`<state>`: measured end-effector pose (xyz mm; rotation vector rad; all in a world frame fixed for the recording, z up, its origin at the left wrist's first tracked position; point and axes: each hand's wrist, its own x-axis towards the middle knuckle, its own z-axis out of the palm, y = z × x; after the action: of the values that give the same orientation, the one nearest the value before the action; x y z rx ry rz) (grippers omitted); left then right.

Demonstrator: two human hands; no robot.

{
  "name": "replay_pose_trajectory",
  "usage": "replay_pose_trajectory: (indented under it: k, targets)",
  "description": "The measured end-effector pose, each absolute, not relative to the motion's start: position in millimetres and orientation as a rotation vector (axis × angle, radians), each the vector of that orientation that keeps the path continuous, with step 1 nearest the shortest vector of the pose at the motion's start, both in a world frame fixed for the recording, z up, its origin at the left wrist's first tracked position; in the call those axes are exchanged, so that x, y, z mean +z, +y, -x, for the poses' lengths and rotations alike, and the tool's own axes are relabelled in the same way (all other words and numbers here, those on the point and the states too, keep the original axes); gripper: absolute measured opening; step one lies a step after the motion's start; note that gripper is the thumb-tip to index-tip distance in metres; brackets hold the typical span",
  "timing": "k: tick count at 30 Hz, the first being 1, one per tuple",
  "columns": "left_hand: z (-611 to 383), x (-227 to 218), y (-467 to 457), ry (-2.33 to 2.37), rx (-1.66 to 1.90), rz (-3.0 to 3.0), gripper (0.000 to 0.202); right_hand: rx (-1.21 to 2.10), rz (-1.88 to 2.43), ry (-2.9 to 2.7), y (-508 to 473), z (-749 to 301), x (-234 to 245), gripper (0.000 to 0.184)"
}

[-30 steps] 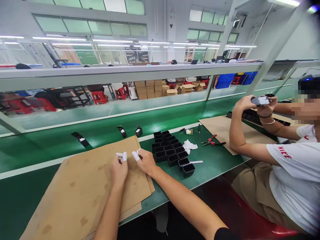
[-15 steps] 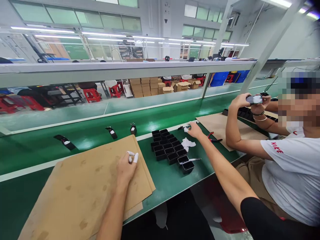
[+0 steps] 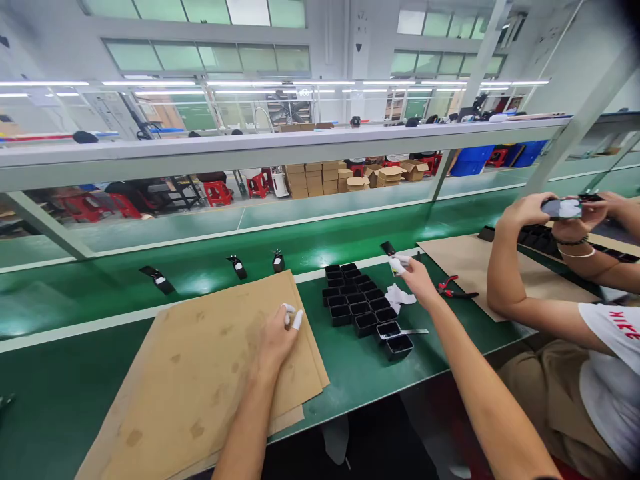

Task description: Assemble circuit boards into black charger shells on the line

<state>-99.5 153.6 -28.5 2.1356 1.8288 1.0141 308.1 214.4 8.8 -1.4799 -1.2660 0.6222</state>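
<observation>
My left hand (image 3: 278, 335) rests on the brown cardboard sheets (image 3: 200, 373), its fingers curled, with white finger cots on the tips pinched together. My right hand (image 3: 415, 279) is stretched out over the green bench beyond the cluster of small black box parts (image 3: 360, 303). Its cot-covered fingertips pinch a small object near a black piece (image 3: 387, 248) at the belt's edge. A crumpled white cloth (image 3: 400, 297) lies just under that hand.
Red-handled pliers (image 3: 453, 287) lie to the right on the bench. A person in a white shirt (image 3: 607, 363) sits at right holding a phone (image 3: 563, 209) over another cardboard sheet (image 3: 480, 270). Three small black parts (image 3: 237, 267) sit on the conveyor belt.
My right hand left my left hand, reached out past the black boxes, and now pinches something there. My left hand stayed on the cardboard. The view shifted slightly.
</observation>
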Motion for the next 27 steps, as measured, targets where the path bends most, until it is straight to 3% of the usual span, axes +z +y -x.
replay_pose_trajectory:
  k: [3, 6, 10, 16, 19, 22, 23, 26, 27]
  targets:
    - [82.7, -20.4, 141.6, 1.654, 0.972, -2.284, 0.022, 0.67, 1.278, -1.172, 139.7, -265.7, -3.9, 0.062]
    - [54.6, -12.3, 129.4, 1.455, 0.897, -2.527, 0.033, 0.842, 1.018, -0.899, 57.1, -222.4, -29.4, 0.05]
    - [23.2, -6.4, 118.1, 1.465, 0.713, -2.753, 0.018, 1.049, 0.973, -0.808, -21.8, -185.8, -57.9, 0.048]
    - [13.7, -2.3, 88.9, 1.509, 0.742, -2.49, 0.011, 1.11, 1.005, -0.729, -56.4, -177.4, -63.3, 0.046]
    - [10.1, -2.8, 58.5, 1.673, 0.793, -2.269, 0.016, 1.137, 0.986, -0.688, -58.9, -177.4, -58.1, 0.044]
    - [5.5, -5.2, 28.6, 1.903, 0.858, -2.078, 0.005, 1.147, 0.96, -0.664, -60.6, -175.4, -54.5, 0.041]
    - [5.3, -6.1, 22.0, 1.963, 0.87, -2.021, 0.017, 1.145, 0.952, -0.664, -61.1, -174.5, -53.9, 0.04]
    - [11.5, -9.5, 17.4, 1.988, 0.875, -1.929, 0.08, 1.147, 0.925, -0.688, -62.4, -171.8, -53.7, 0.037]
    - [15.3, -11.0, 20.2, 1.941, 0.862, -1.932, 0.088, 1.153, 0.916, -0.699, -62.8, -171.3, -53.8, 0.037]
